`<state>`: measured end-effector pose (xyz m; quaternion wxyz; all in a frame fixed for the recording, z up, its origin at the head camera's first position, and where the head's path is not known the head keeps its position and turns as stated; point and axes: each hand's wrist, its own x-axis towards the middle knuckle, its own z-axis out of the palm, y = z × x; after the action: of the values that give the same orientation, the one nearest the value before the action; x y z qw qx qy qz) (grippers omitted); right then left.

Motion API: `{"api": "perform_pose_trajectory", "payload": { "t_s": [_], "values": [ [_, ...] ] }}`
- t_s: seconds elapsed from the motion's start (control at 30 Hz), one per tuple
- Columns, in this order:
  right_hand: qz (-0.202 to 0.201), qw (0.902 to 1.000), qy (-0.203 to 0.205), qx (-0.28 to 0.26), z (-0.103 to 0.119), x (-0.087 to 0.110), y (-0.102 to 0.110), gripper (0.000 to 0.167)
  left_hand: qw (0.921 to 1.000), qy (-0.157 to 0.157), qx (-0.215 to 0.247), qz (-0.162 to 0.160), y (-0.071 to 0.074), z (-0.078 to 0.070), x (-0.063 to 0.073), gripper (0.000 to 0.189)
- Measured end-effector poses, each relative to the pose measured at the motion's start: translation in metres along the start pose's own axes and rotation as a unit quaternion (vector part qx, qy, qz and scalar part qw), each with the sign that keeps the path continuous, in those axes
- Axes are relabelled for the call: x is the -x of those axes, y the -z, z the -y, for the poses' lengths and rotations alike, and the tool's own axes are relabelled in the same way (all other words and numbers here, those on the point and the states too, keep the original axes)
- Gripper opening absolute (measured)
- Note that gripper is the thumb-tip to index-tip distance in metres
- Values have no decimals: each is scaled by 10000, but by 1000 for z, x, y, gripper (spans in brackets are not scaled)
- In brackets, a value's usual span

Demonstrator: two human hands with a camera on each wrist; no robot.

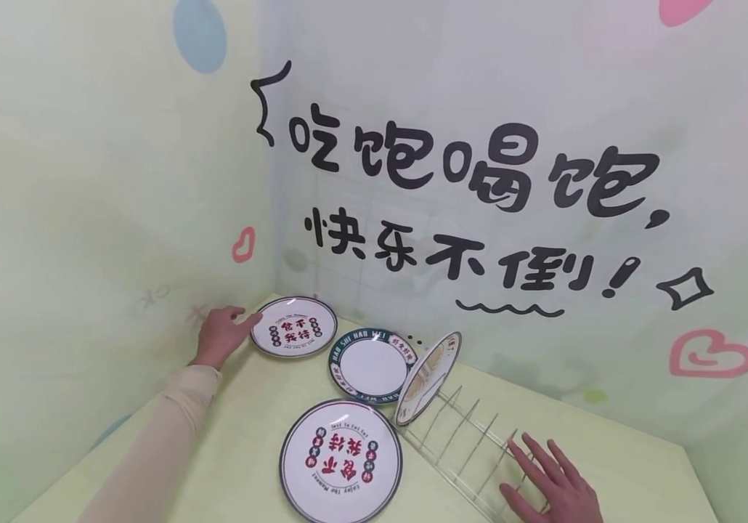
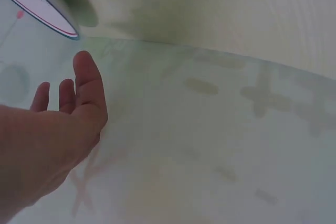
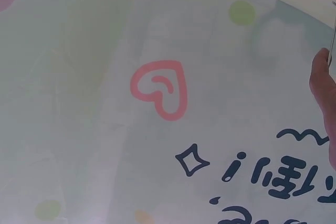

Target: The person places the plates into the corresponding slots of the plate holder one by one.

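Note:
At the far left in the head view, my left hand point(image 1: 222, 334) is beside a white plate point(image 1: 294, 327) with red lettering and a dark rim. Its fingers are extended at the plate's left edge; in the left wrist view a small gap shows between thumb and plate point(image 2: 44, 6). My right hand point(image 1: 557, 487) spreads its fingers over the right end of a wire plate rack point(image 1: 457, 476). A fingertip appears to touch its wire in the right wrist view. One patterned plate point(image 1: 431, 378) stands tilted in the rack's left end.
A green-rimmed plate point(image 1: 372, 369) lies behind the leaning plate. Nearer me lies another white plate point(image 1: 341, 461) with red lettering. Printed walls point(image 1: 413, 305) close off the pale table point(image 1: 237, 450) at the left and back.

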<state>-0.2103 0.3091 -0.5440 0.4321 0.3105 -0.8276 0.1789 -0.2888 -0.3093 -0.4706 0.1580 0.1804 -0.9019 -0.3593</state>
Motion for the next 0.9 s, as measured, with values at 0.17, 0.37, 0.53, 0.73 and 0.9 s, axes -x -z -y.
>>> {"api": "perform_pose_trajectory", "payload": {
  "t_s": [0.17, 0.37, 0.53, 0.73, 0.9],
  "values": [
    [143, 9997, -67, -172, 1, 1, 2, 64, 10000, 12, -20, -10, -4, 11, -10, 59],
    [86, 9996, -26, -280, 1, 1, 0, 63, 9998, -31, -116, 183, -11, 18, -21, 57],
    [47, 9997, 9, -224, -1, 2, -1, 62, 9994, -23, -166, 316, -17, 22, -27, 55],
    [-88, 9994, 161, -293, -4, 3, -4, 61, 9981, -2, -359, 491, -25, 29, -36, 56],
    [-330, 9984, 333, -328, -7, -1, -8, 59, 9978, 34, -369, 545, -30, 34, -42, 54]
  ]
}}
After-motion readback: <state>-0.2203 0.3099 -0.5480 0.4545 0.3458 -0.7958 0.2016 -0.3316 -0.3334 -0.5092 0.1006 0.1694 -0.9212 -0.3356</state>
